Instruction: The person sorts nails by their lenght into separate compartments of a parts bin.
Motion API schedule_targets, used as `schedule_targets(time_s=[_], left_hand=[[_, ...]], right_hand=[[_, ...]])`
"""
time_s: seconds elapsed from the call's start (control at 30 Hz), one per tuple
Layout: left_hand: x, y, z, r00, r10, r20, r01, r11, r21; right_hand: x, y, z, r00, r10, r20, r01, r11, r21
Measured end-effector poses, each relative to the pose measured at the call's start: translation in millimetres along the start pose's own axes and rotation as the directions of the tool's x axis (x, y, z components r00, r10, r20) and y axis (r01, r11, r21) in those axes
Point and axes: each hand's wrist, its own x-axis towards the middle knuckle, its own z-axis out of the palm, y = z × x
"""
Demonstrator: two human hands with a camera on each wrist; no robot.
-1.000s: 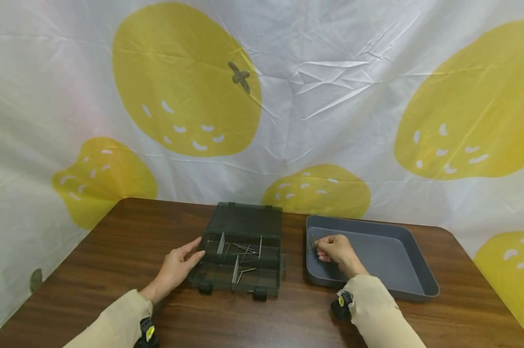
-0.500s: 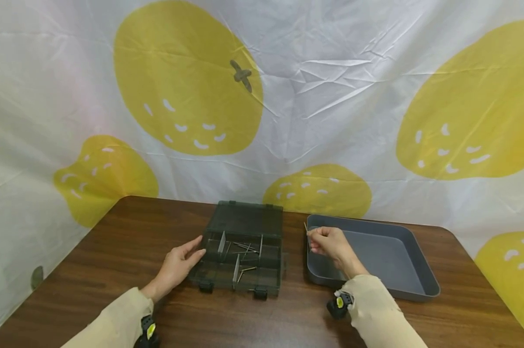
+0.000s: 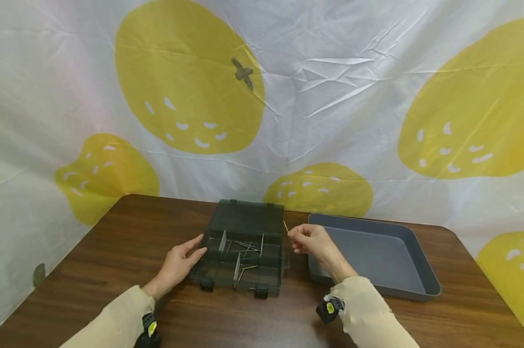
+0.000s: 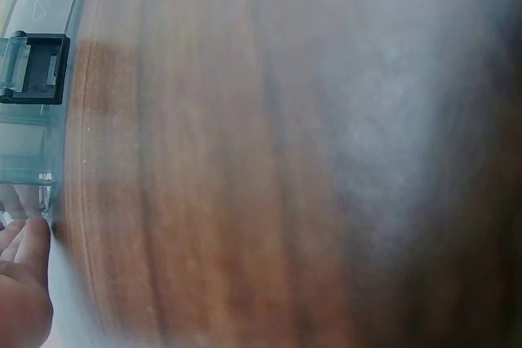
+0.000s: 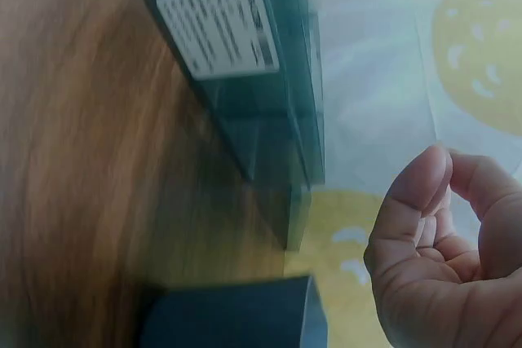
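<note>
A translucent dark-green compartment box (image 3: 250,217) lies with its lid folded back. Several thin nails (image 3: 246,246) lie crossed in its back middle compartment, and brass-toned ones (image 3: 247,268) in front. My left hand (image 3: 179,263) rests at the box's left side, fingers nearly straight; the left wrist view shows its thumb (image 4: 33,246) by the box corner, near a black latch (image 4: 37,69). Between thumb and index finger my right hand (image 3: 314,241) pinches a slim brass-coloured nail (image 3: 285,226), point or head hidden, just right of the box. In the right wrist view, the right hand (image 5: 444,258) appears beside the box's labelled side (image 5: 220,30).
To the right stands a shallow grey tray (image 3: 375,249), its left rim close to my right forearm. Thin upright dividers (image 3: 237,270) split the box. Behind the brown wooden table (image 3: 127,241) hangs a white cloth (image 3: 331,121) printed with yellow fruit.
My right hand, pinching the nail, has lifted out of the tray and moved left over its rim toward the box. The left hand stays at the box.
</note>
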Motion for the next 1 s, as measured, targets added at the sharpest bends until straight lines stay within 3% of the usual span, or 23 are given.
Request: schedule_targets(time_s=[0.2, 0.37, 0.57, 0.73, 1.0], left_hand=[[-2.6, 0.9, -0.1, 0.996, 0.079, -0.052, -0.078, 0.997, 0.014], [0.1, 0.8, -0.7, 0.999, 0.026, -0.024, -0.026, 1.000, 0.007], [1.4, 1.4, -1.4, 1.000, -0.007, -0.006, 0.007, 1.000, 0.020], [1.4, 1.6, -1.3, 1.000, -0.007, -0.007, 0.007, 1.000, 0.012], [1.5, -0.3, -0.7, 1.000, -0.005, -0.006, 0.005, 1.000, 0.011]], right_hand=[[0.3, -1.1, 17.0, 0.993, -0.034, 0.112, 0.037, 0.999, -0.027], [0.7, 1.8, 30.2, 0.974, -0.044, 0.220, 0.066, 0.993, -0.094], [0.9, 3.0, 44.2, 0.934, -0.069, 0.350, 0.128, 0.981, -0.147], [1.1, 2.1, 52.2, 0.910, -0.068, 0.409, 0.153, 0.972, -0.180], [2.4, -3.1, 57.0, 0.883, 0.003, 0.470, 0.146, 0.949, -0.280]])
